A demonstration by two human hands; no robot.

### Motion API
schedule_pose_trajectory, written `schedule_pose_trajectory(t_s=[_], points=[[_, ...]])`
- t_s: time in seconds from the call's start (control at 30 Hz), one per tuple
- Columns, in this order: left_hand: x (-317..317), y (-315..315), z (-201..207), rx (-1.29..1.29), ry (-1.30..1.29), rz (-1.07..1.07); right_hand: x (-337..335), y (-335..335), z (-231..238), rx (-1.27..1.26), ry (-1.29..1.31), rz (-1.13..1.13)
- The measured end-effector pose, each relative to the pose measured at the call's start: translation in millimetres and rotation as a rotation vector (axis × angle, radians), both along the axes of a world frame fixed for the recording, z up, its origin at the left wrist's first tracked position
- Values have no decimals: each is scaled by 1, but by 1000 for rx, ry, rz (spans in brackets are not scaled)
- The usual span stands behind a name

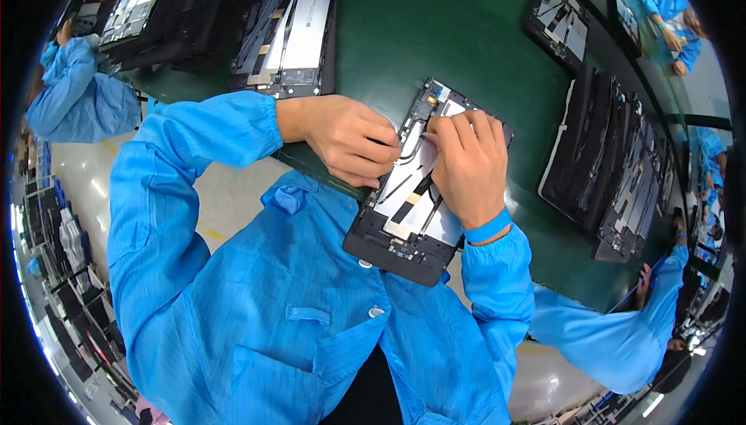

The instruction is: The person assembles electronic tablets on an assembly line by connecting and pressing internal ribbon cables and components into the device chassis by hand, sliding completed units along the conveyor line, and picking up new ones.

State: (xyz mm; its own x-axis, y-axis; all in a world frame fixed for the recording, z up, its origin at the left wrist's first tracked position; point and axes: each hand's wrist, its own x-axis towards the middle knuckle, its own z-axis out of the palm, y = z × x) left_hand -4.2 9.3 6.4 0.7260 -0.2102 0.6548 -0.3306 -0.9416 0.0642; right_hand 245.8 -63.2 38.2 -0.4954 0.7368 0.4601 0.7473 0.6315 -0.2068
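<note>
An opened tablet-like device (400, 223) lies tilted at the near edge of the green table, its black frame and silver battery panels facing up. My left hand (346, 141) comes over its left edge with the fingers curled and pressed together; what they pinch, if anything, is hidden. Over the device's right side, my right hand (470, 165) is closed, thumb and fingertips pinched at a thin black cable (410, 157). That cable curves between the two hands across the silver panels. A blue band circles my right wrist.
Another opened device (307, 33) lies at the back left, beside a stack of black panels (186, 29). One more opened device (561, 25) sits at the far right, above a leaning row of black units (594, 153) on the green table (435, 13). Blue-sleeved people (81, 95) are at both sides.
</note>
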Motion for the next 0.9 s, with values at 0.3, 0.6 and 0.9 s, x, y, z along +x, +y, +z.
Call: schedule_pose_trajectory(t_s=[0.3,0.6,0.9], points=[[-1,4,3,1,29,89,-2,12,-1,-26,32,14],[6,18,14,76,135,171,1,27,-8,-153,254,12],[8,30,13,89,121,202,3,32,-2,-422,592,-74]])
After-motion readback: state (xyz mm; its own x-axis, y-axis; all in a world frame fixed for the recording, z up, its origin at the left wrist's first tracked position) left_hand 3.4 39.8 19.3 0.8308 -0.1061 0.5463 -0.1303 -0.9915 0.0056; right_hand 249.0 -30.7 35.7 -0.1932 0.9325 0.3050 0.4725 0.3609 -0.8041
